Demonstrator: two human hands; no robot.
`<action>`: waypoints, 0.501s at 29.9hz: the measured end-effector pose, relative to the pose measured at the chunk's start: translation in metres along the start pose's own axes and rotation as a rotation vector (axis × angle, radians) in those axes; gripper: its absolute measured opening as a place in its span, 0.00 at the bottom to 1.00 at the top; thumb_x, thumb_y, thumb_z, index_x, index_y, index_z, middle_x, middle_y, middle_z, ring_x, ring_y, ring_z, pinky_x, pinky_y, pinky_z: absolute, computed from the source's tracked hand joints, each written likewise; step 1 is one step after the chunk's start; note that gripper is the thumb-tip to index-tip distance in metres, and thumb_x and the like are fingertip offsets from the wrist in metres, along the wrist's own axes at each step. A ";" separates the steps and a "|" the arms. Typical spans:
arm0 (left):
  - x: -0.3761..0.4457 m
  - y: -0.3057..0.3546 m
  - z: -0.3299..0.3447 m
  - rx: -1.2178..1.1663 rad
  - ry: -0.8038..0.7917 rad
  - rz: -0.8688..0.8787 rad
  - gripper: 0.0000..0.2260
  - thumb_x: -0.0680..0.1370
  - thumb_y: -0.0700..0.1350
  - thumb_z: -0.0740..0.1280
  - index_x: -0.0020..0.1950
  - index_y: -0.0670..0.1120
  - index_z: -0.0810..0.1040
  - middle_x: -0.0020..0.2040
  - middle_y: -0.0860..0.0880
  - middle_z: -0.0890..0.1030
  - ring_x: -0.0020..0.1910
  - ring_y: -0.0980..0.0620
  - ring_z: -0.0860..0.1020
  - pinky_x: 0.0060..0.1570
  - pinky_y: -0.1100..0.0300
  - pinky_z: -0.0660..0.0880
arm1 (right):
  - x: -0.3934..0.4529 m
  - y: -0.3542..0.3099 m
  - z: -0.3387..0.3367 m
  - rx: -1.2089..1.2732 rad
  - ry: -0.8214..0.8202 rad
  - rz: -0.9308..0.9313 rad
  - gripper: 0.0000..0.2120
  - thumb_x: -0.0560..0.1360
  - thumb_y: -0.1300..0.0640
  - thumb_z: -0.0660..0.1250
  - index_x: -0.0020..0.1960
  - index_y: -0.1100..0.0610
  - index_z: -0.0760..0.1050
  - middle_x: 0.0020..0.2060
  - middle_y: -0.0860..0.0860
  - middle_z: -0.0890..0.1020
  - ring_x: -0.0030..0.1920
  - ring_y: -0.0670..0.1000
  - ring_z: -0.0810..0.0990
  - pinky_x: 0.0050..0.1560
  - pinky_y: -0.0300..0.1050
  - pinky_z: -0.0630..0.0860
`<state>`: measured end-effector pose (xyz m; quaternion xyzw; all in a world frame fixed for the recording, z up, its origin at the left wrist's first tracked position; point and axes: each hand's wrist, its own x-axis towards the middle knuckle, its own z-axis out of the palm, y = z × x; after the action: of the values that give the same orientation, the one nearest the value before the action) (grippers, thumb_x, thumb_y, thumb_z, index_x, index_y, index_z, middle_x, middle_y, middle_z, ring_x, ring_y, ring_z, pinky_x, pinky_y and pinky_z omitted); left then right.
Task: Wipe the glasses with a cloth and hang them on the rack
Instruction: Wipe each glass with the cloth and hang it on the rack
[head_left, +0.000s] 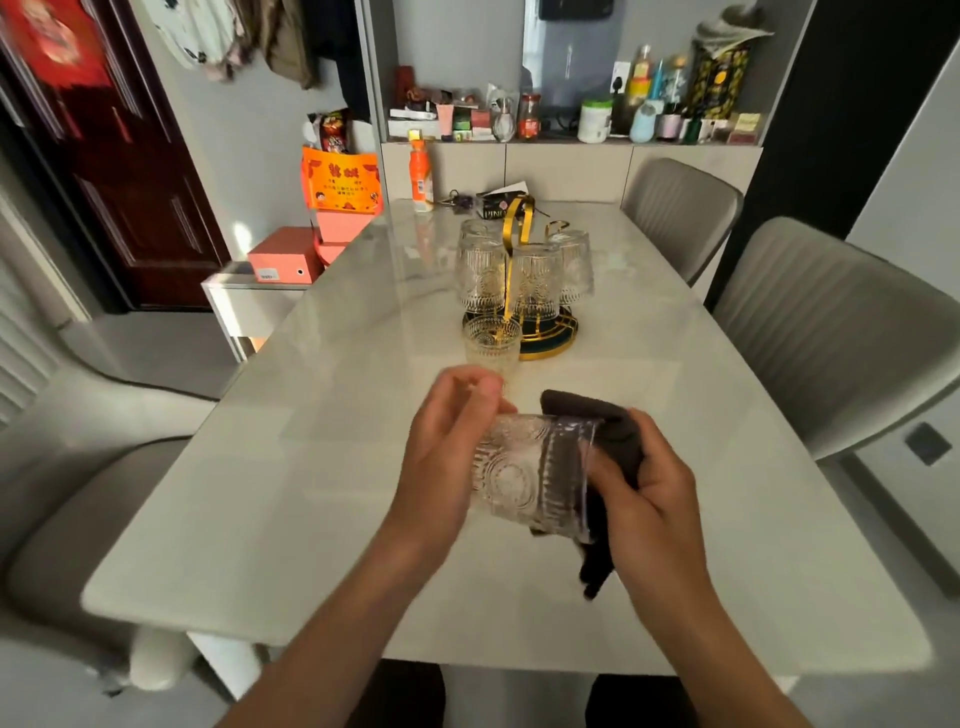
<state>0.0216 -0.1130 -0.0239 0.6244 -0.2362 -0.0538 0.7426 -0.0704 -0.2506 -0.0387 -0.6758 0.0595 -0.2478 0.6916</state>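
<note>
Now wiping: one embossed glass (530, 473) held sideways over the desk (291, 493), low centre of the frame.

The left hand (447, 447) curls around the base end of the glass, while the right hand (644, 493) pinches a dark cloth (613, 441) against its rim. To do this well, I judge the left hand should turn the glass as the cloth works into the ribbed pattern and inside the mouth, with a firm grip since the relief may be slippery. Another glass (492, 340) stands upright mid-frame, just in front of the gold rack (519, 228), where several glasses already hang upside down.
</note>
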 end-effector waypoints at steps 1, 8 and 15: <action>-0.006 -0.003 0.003 -0.049 0.064 0.201 0.05 0.81 0.49 0.65 0.52 0.49 0.79 0.47 0.49 0.83 0.48 0.51 0.83 0.46 0.58 0.80 | -0.002 0.001 0.006 0.165 -0.024 0.136 0.14 0.81 0.61 0.64 0.60 0.47 0.82 0.51 0.51 0.88 0.44 0.55 0.88 0.35 0.50 0.84; 0.003 0.007 -0.005 0.175 -0.099 -0.127 0.11 0.79 0.51 0.63 0.40 0.54 0.82 0.39 0.53 0.84 0.39 0.56 0.83 0.41 0.57 0.78 | 0.000 0.002 0.002 -0.077 -0.087 0.072 0.24 0.80 0.70 0.63 0.58 0.41 0.81 0.50 0.50 0.87 0.40 0.59 0.88 0.31 0.53 0.84; -0.027 -0.015 0.009 0.108 0.097 0.316 0.15 0.81 0.56 0.60 0.63 0.56 0.79 0.58 0.62 0.83 0.60 0.60 0.80 0.57 0.66 0.75 | -0.006 0.012 0.019 0.263 -0.082 0.375 0.07 0.74 0.58 0.68 0.44 0.50 0.84 0.38 0.53 0.87 0.33 0.50 0.84 0.29 0.41 0.77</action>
<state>-0.0031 -0.1140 -0.0446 0.6205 -0.2979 0.1064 0.7176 -0.0651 -0.2316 -0.0509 -0.5664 0.1231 -0.0928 0.8096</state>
